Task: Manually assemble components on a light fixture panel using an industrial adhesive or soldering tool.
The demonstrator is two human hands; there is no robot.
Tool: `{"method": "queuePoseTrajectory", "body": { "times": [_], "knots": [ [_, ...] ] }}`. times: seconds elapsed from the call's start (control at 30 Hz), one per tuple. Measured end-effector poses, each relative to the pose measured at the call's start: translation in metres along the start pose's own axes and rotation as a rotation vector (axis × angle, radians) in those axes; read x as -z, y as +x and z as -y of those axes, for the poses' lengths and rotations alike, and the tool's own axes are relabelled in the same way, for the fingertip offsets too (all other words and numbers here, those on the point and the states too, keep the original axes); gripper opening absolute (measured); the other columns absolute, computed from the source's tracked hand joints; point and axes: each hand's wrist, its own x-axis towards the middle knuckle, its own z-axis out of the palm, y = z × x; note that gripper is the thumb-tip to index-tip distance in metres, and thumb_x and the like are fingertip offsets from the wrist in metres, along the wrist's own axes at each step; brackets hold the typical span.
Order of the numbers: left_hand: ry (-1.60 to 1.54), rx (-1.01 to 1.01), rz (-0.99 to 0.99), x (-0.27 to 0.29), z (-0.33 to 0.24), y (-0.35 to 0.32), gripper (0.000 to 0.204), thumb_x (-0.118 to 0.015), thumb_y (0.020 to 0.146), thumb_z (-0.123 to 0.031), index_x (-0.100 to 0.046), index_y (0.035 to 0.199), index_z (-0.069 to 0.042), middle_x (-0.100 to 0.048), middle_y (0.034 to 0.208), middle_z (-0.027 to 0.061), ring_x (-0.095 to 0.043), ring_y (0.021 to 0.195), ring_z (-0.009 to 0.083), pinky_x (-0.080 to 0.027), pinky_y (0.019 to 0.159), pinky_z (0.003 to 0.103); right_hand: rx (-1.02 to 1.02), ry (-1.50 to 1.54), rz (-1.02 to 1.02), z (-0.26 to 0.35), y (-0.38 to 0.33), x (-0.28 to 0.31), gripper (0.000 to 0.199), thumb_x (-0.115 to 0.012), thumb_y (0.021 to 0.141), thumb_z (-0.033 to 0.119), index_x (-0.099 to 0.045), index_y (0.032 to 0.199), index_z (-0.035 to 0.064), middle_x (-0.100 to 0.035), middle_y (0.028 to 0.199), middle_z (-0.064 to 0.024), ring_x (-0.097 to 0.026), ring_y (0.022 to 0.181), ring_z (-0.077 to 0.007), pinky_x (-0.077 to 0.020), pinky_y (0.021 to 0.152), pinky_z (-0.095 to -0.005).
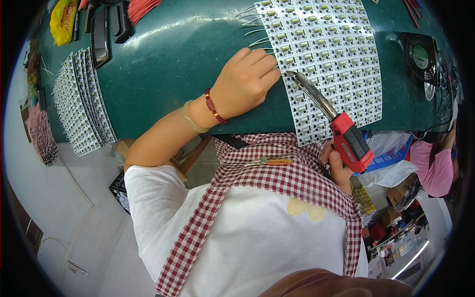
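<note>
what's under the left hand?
The left hand rests on the green mat at the edge of the white panel of small boards. Anything under the palm is hidden.

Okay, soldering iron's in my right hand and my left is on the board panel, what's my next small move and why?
Probably lower the soldering iron tip onto the nearest pad of the circuit board panel. The tip sits at the panel's left edge beside your left hand, which presses the panel flat, and your right hand holds the red handle.

The left hand (250,81) rests curled on the green table (168,64), touching the white circuit-board panel (326,59). The right hand (339,168) grips a red-handled soldering iron (334,121), tip over the panel's near left edge.
</note>
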Motion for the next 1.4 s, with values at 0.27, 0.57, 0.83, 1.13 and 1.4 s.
{"method": "queuePoseTrajectory", "body": {
  "times": [0.27,0.57,0.83,1.13,1.4],
  "knots": [
    [0.028,0.008,0.04,0.002,-0.004,0.001,0.02,-0.069,0.067,0.002,-0.066,0.086,-0.002,-0.05,0.076,0.0067,-0.053,0.074,0.0234,-0.042,0.065,0.034,-0.026,-0.083,0.049,-0.003,-0.002,0.002,0.017,-0.06,0.097,0.017,-0.061,0.091,0.0013,-0.058,0.078,-0.002,-0.053,0.07,-0.0112,-0.0442,0.064,-0.0284],
    [0.034,-0.004,0.033,0.002,-0.004,0.001,0.019,-0.069,0.067,0.001,-0.065,0.086,-0.002,-0.05,0.077,0.0065,-0.053,0.073,0.0232,-0.042,0.065,0.034,-0.033,-0.23,-0.005,-0.018,-0.006,0.006,0.017,-0.061,0.096,0.018,-0.062,0.094,0.0015,-0.058,0.079,-0.0011,-0.053,0.07,-0.0108,-0.0444,0.065,-0.0285],
    [0.062,-0.007,0.053,0.002,-0.004,0.001,0.018,-0.069,0.067,0.0,-0.065,0.085,-0.003,-0.05,0.077,0.0057,-0.052,0.074,0.0223,-0.042,0.066,0.033,-0.006,-0.005,-0.009,0.002,-0.004,-0.005,0.022,-0.06,0.096,0.023,-0.06,0.09,0.0017,-0.057,0.078,-0.0026,-0.053,0.071,-0.0126,-0.0428,0.064,-0.0288],
    [0.159,-0.023,0.043,0.002,-0.007,0.001,0.015,-0.068,0.069,-0.004,-0.065,0.084,-0.004,-0.051,0.077,0.0041,-0.053,0.074,0.0199,-0.041,0.065,0.033,-0.053,-0.008,-0.012,0.0,-0.006,-0.004,0.026,-0.06,0.096,0.026,-0.059,0.086,0.002,-0.056,0.076,-0.0033,-0.052,0.069,-0.0122,-0.0419,0.063,-0.0277],
    [0.151,-0.012,0.043,0.002,-0.009,-0.001,0.015,-0.067,0.069,-0.004,-0.066,0.084,-0.004,-0.051,0.077,0.0046,-0.054,0.073,0.02,-0.041,0.064,0.032,-0.038,-0.014,-0.008,-0.001,-0.006,-0.004,0.025,-0.06,0.096,0.024,-0.059,0.086,0.0018,-0.057,0.076,-0.0034,-0.052,0.068,-0.012,-0.0424,0.063,-0.028]
  ]
}}
